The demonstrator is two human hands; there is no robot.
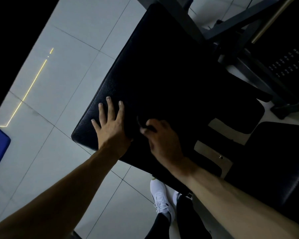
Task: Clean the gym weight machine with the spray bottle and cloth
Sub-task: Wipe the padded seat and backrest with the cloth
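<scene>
Pressing our left hand [110, 125] flat, fingers straight and spread and holding nothing, we rest it on the near corner of the black padded vinyl seat of the weight machine [162, 75]. Just right of it, our right hand [161, 138] lies blurred on the same pad, its fingers curled by a small dark shape; we cannot tell whether it grips anything. A white sneaker [160, 199] stands below that hand on the pale tiled floor [64, 69].

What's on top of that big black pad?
The left hand lies flat on the pad, fingers spread. The right hand curls round a dark thing, too blurred to name. Anything beneath the hands is hidden.
</scene>
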